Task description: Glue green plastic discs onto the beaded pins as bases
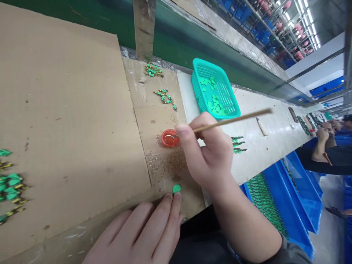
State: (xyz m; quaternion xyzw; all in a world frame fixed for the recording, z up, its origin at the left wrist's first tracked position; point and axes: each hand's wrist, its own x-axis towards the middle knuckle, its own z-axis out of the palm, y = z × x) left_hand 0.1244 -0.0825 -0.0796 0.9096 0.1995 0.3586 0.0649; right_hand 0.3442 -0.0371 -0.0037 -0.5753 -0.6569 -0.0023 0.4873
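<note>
A: Right hand (209, 150)?
B: Clamped on a thin stick (233, 121), tip in a red cup (169, 146) of liquid.
A: Left hand (145, 229)?
B: Fingers side by side, fingertips at the edge of a green disc (176, 189), just below the cup. Thumb hidden; can't tell if it grips.
A: Surface?
B: Brown cardboard (82, 91), stained and speckled, dark dabs around the cup. Green-and-dark pieces (166, 97) lie above it. Rightward, a long pale tabletop (271, 135), scuffed.
A: On that?
B: Teal basket (197, 91) with loose green discs (216, 106); three slim pieces (238, 145) beyond the right wrist.
A: Room?
B: Green strip (176, 47) behind a post (145, 29) along the far edge. Blue trays (298, 212) below the near edge, one full of green pieces (265, 200). Co-worker's hands (323, 134) farther along; lit ceiling tubes (309, 18), top right.
</note>
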